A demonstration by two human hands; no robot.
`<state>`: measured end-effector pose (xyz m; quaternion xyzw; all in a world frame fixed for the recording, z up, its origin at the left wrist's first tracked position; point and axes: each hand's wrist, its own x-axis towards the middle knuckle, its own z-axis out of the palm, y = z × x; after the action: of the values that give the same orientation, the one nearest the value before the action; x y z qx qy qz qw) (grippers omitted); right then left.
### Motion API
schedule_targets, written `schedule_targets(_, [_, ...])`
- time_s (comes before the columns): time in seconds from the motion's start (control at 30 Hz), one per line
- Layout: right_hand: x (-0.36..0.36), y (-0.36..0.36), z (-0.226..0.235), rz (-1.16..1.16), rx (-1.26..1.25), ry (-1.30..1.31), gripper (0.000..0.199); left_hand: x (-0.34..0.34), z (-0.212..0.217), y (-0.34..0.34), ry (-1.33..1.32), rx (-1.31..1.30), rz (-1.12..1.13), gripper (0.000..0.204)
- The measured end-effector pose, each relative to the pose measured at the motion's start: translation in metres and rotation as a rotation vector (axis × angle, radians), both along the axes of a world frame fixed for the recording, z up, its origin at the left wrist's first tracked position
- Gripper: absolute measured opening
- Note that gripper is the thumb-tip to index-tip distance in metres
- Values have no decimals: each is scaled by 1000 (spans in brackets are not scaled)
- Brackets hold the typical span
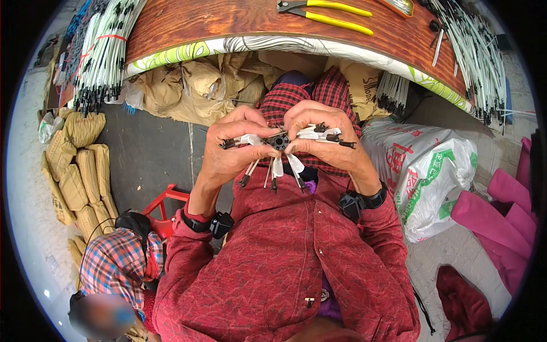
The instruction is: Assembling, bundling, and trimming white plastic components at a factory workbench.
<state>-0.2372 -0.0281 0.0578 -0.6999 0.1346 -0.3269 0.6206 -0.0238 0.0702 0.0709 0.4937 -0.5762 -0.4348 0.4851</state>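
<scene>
Above my lap, both hands hold a small round black hub (279,142) with several short ribs fanned out around it. My left hand (231,139) pinches its left side between thumb and fingers. From the right, my right hand (327,134) grips it in the same way. White strips (277,167) sit along the ribs, and dark tips (245,180) stick out below and to both sides. Some ribs pass behind or under my fingers, so their inner ends are hidden.
Yellow-handled nippers (336,16) lie on the wooden table (228,23) ahead. Bundles of white rods (102,57) and more rods (478,62) flank it. A white plastic bag (421,171) stands at right, brown sacks (85,176) at left. A person in a plaid garment (117,265) is lower left, near a red stool (165,208).
</scene>
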Motion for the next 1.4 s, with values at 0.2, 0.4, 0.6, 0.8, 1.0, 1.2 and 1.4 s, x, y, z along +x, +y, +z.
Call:
schedule_targets(0.2, [0,2,-1,12,-39,6,22,-3,0,2,79,16,1,32])
schedule_targets(0.4, [-3,-6,-2,107,23,0,23,-4,3,0,38,25,-61,35])
schedule_targets(0.6, [-1,-8,1,178,115,64,29,-2,5,1,-1,3,-101,34])
schedule_targets(0.8, [3,-18,3,239,-78,91,33,-2,3,-2,-55,-73,-99,37])
schedule_targets(1.0, [4,-15,-2,220,-18,55,35,-6,15,-3,-29,86,-35,56])
schedule_targets(1.2, [5,-9,-5,145,-84,27,34,-2,10,-6,-20,51,-47,68])
schedule_targets(1.4, [4,-1,-1,93,-6,50,36,5,13,-7,128,111,-84,71])
